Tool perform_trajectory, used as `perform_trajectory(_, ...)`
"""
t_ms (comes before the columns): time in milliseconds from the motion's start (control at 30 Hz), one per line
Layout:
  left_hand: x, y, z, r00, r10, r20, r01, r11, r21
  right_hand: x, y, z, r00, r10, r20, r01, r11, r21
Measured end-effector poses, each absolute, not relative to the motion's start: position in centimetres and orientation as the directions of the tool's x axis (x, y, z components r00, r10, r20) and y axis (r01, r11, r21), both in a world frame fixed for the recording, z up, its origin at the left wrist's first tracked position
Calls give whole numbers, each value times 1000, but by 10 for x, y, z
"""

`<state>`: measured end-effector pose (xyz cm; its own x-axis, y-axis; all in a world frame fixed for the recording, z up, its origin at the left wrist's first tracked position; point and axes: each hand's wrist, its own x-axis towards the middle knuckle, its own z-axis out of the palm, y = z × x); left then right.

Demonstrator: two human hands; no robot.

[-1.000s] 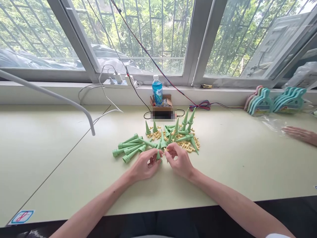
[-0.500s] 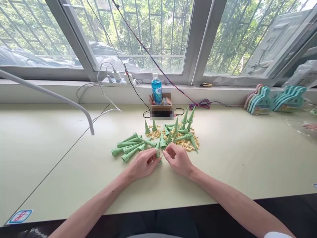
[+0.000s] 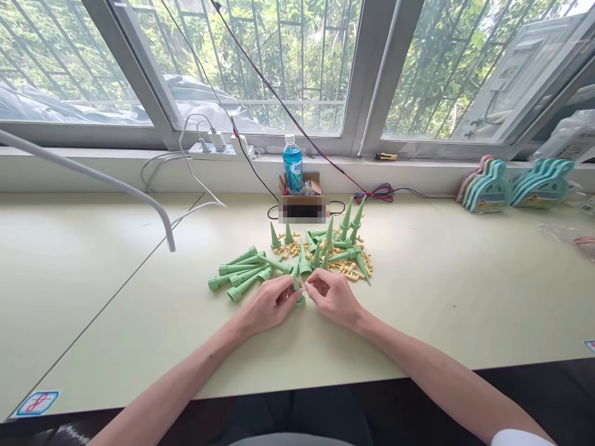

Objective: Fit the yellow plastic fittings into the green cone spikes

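Observation:
My left hand point(image 3: 269, 302) is closed round a green plastic cone spike point(image 3: 297, 290), its tip pointing up. My right hand point(image 3: 333, 296) pinches a small yellow part point(image 3: 307, 285) against the side of that spike. Both hands rest low over the pale green table point(image 3: 441, 297). Just beyond them lies a heap of loose green spikes point(image 3: 332, 244) mixed with many small yellow parts point(image 3: 346, 269). To the left of my left hand several green spikes lie side by side in a row point(image 3: 239, 277).
A blue drink bottle point(image 3: 292, 164) and a small cardboard box point(image 3: 302, 201) stand at the windowsill. Cables and a power strip point(image 3: 218, 147) lie behind. Teal and pink packaged items point(image 3: 488, 186) lean at the back right. Another person's fingers point(image 3: 584, 240) show at the right edge.
My hands have stayed together on the spike and yellow part, with only small finger shifts. The other person's hand at the right has drawn back toward the edge.

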<state>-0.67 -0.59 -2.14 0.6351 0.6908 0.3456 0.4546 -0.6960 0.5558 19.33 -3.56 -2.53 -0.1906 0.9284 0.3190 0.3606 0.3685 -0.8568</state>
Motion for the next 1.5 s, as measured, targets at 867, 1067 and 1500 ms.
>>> perform_trajectory(867, -7, -4, -20, 588, 761, 274, 392, -565, 726, 194, -37, -19, -180, 945, 273, 325, 319, -890)
perform_trajectory(1067, -7, -3, -20, 579, 783, 227, 342, -486, 804, 194, -37, -20, -196, 938, 285, 317, 335, -887)
perform_trajectory(1500, -8, -2, -21, 574, 783, 240, 274, -460, 845, 194, -34, -24, -240, 927, 288, 272, 349, -897)
